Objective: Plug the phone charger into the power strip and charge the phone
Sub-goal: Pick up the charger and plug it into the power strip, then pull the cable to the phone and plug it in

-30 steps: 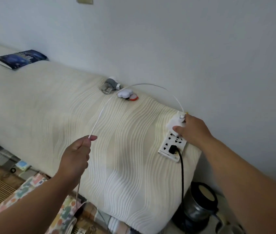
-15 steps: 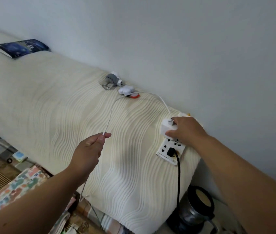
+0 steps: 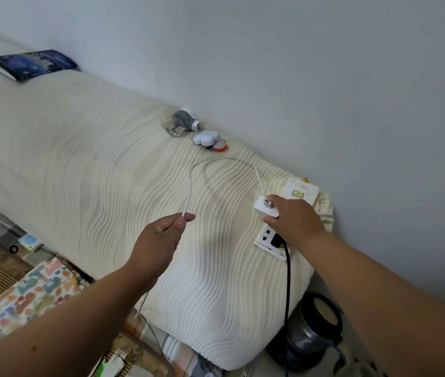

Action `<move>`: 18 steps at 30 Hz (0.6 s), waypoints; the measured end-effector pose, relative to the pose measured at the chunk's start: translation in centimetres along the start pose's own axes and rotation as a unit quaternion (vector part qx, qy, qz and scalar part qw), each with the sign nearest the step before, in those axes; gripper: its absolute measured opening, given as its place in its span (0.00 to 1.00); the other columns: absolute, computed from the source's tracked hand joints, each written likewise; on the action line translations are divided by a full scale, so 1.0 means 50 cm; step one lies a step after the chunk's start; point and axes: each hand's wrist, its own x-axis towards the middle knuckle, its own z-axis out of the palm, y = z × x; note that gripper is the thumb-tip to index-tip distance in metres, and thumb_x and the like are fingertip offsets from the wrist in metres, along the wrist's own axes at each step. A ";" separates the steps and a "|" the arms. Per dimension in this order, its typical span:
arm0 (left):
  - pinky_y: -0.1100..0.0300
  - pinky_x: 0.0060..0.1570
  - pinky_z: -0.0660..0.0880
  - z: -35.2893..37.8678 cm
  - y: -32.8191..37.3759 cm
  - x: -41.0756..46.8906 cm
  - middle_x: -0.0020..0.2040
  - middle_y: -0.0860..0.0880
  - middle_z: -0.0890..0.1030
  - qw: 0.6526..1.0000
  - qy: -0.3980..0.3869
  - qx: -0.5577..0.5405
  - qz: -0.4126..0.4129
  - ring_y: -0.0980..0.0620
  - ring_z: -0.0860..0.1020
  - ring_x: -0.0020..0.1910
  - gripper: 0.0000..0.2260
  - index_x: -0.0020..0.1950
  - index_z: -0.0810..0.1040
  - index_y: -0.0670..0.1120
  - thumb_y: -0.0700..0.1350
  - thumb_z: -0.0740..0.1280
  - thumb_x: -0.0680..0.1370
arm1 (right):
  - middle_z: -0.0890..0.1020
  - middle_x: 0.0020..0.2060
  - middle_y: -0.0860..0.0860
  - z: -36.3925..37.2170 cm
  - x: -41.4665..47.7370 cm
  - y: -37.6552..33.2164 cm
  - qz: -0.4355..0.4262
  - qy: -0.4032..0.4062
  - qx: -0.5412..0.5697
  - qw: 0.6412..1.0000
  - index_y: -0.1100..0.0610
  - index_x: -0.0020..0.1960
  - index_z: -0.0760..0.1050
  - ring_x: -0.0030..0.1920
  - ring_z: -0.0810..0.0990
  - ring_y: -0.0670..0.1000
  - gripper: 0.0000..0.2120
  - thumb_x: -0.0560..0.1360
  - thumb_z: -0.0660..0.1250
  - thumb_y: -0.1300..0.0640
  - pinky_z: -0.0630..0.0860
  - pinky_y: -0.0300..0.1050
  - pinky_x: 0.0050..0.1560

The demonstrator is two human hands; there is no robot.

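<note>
A white power strip (image 3: 303,192) lies on the right end of a cream ribbed cushion (image 3: 101,191), with a black plug (image 3: 276,240) in its near end. My right hand (image 3: 293,219) grips the white charger block (image 3: 264,209) and holds it down on the strip's middle sockets. A thin white cable (image 3: 207,164) loops from the block's top across the cushion to my left hand (image 3: 158,240), which pinches it between thumb and fingers. The cable hangs on below that hand. No phone is visible.
Small white and grey gadgets (image 3: 184,122) and a red-and-white item (image 3: 220,146) lie near the wall. A blue book (image 3: 32,63) rests at the far left. A dark kettle (image 3: 314,327) stands below the strip; a patterned cloth (image 3: 23,297) lies at lower left.
My right hand has brought the charger block down onto the strip. My left hand moved right, closer to it, so the cable's loop dropped slack onto the cushion.
</note>
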 end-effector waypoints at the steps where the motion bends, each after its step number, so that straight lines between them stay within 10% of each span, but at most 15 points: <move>1: 0.62 0.28 0.61 -0.002 -0.002 0.000 0.20 0.57 0.66 1.000 0.002 0.001 -0.003 0.55 0.60 0.26 0.11 0.51 0.82 0.56 0.49 0.59 0.80 | 0.83 0.45 0.58 0.002 0.000 0.000 -0.002 0.002 -0.008 1.000 0.52 0.64 0.70 0.49 0.80 0.59 0.18 0.75 0.63 0.50 0.73 0.48 0.43; 6: 0.62 0.29 0.64 -0.010 -0.005 -0.002 0.35 0.39 0.74 1.000 0.013 0.014 -0.002 0.52 0.70 0.28 0.11 0.50 0.82 0.57 0.49 0.59 0.80 | 0.83 0.47 0.57 0.024 0.010 -0.008 -0.001 -0.006 -0.060 0.998 0.50 0.65 0.68 0.50 0.80 0.59 0.18 0.76 0.61 0.48 0.71 0.47 0.41; 8: 0.54 0.34 0.72 -0.010 -0.004 -0.005 0.55 0.32 0.75 0.999 0.017 0.024 -0.018 0.32 0.77 0.47 0.11 0.54 0.81 0.53 0.48 0.59 0.80 | 0.82 0.49 0.57 0.030 0.016 -0.007 0.001 -0.009 -0.080 0.997 0.50 0.65 0.68 0.51 0.80 0.59 0.18 0.76 0.60 0.48 0.69 0.46 0.41; 11: 0.35 0.53 0.74 -0.016 -0.003 -0.014 0.64 0.30 0.69 0.999 0.017 0.036 -0.038 0.28 0.65 0.65 0.11 0.56 0.80 0.51 0.46 0.58 0.80 | 0.82 0.49 0.57 0.042 0.025 -0.013 0.002 -0.013 -0.110 0.994 0.51 0.65 0.68 0.51 0.80 0.59 0.18 0.76 0.59 0.48 0.69 0.46 0.40; 14: 0.34 0.61 0.69 -0.023 0.001 -0.023 0.63 0.32 0.70 0.998 0.015 0.045 -0.042 0.30 0.67 0.64 0.12 0.57 0.80 0.49 0.46 0.58 0.80 | 0.82 0.48 0.56 0.033 0.029 -0.023 0.010 -0.019 -0.115 0.993 0.50 0.63 0.70 0.50 0.80 0.58 0.17 0.75 0.60 0.49 0.69 0.46 0.40; 18: 0.62 0.34 0.71 -0.039 -0.003 -0.030 0.59 0.38 0.76 0.997 0.011 0.077 -0.029 0.51 0.79 0.38 0.12 0.58 0.80 0.51 0.48 0.58 0.80 | 0.74 0.64 0.55 -0.005 0.002 -0.055 0.059 0.036 -0.021 0.997 0.50 0.69 0.64 0.61 0.73 0.60 0.31 0.69 0.69 0.45 0.74 0.53 0.54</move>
